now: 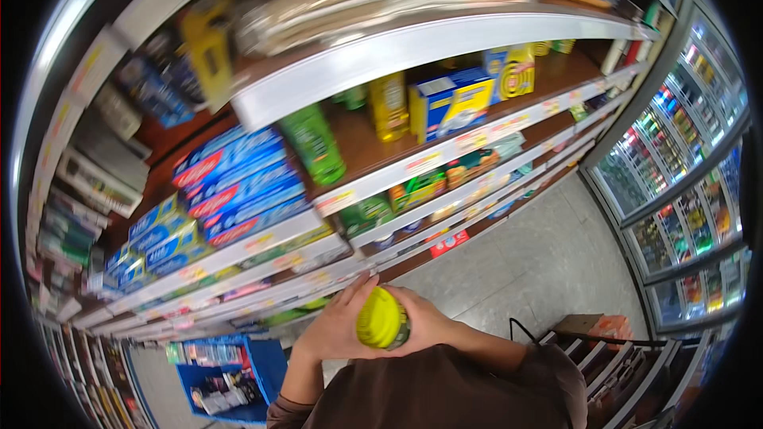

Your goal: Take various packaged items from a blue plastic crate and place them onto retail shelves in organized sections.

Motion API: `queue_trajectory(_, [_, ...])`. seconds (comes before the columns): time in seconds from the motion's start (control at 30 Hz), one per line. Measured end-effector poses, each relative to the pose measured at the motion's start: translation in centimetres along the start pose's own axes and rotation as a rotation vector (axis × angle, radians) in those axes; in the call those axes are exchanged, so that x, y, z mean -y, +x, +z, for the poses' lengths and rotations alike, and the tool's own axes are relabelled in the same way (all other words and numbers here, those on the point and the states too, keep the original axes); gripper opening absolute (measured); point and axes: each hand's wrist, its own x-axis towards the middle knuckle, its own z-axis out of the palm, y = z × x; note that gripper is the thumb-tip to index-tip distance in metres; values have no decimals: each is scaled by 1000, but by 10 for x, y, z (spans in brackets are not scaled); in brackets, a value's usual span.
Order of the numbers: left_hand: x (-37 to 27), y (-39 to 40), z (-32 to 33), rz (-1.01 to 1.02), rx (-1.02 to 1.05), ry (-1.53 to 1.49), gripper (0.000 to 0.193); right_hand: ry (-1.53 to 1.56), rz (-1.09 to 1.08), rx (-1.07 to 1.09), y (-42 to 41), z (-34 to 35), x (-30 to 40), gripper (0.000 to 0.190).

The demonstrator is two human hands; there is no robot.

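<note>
Both my hands are wrapped around one small round container with a yellow-green lid [380, 317], held close in front of my chest. From the left side my left hand [337, 325] grips it, its fingers reaching over the far edge. My right hand [424, 319] closes on its right side, where a strip of the darker body shows. What lies under the container is hidden. Beyond the hands are store shelves, with stacked Colgate toothpaste boxes [238, 185] and a green bottle [316, 146] standing on one level.
A blue crate [265, 369] with packaged goods stands on the floor at lower left. Glass-door drink coolers [679, 125] line the right side. A low rack [626, 369] and a cardboard box [572, 325] are at lower right. Yellow-and-blue boxes [453, 104] sit on the shelf ahead.
</note>
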Motion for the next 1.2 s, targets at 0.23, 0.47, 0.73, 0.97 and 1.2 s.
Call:
queue_trajectory(0.23, [-29, 98, 66, 120, -391, -99, 71, 411, -7, -625, -68, -122, -85, 116])
queue_trajectory(0.47, [10, 89, 119, -30, 65, 219, 63, -131, -234, -1367, -14, -309, -87, 102])
queue_trajectory(0.73, [27, 86, 136, -175, 27, 222, 65, 85, -232, -1446, 94, -443, -24, 94])
queue_trajectory(0.97, [39, 82, 143, -299, 11, 98, 60, -469, 42, -1434, 150, -460, -56, 122])
queue_trajectory(1.2, [42, 76, 148, -386, 12, 98, 60, -619, 194, -1411, 159, -451, -55, 121])
